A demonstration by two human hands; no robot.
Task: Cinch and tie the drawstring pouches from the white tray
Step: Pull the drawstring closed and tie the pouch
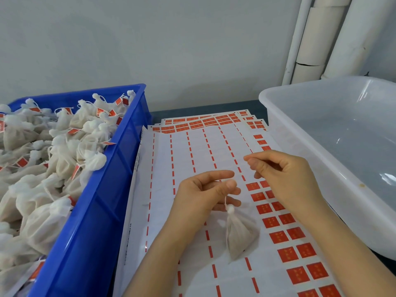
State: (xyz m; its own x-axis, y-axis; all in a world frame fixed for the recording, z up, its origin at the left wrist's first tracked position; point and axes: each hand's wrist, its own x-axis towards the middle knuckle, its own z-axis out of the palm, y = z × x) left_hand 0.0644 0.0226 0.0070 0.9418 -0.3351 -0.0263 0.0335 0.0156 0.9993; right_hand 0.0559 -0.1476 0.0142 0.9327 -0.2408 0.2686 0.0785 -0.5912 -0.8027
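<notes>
The drawstring pouch (239,234) hangs below the left hand (205,196), neck uppermost and long axis near vertical, over the sheets of red labels (192,151) on the worktop, between the blue crate (111,179) and the white tray (300,133). The left grip pinches the cord (226,199) just above the gathered neck. The right hand (285,174) stands up and to the right, near but apart, thumb and forefinger pressed together; whether a cord end lies between them cannot be told. In this inspector's judgement, tying requires the right hand to work down and leftward to the neck.
</notes>
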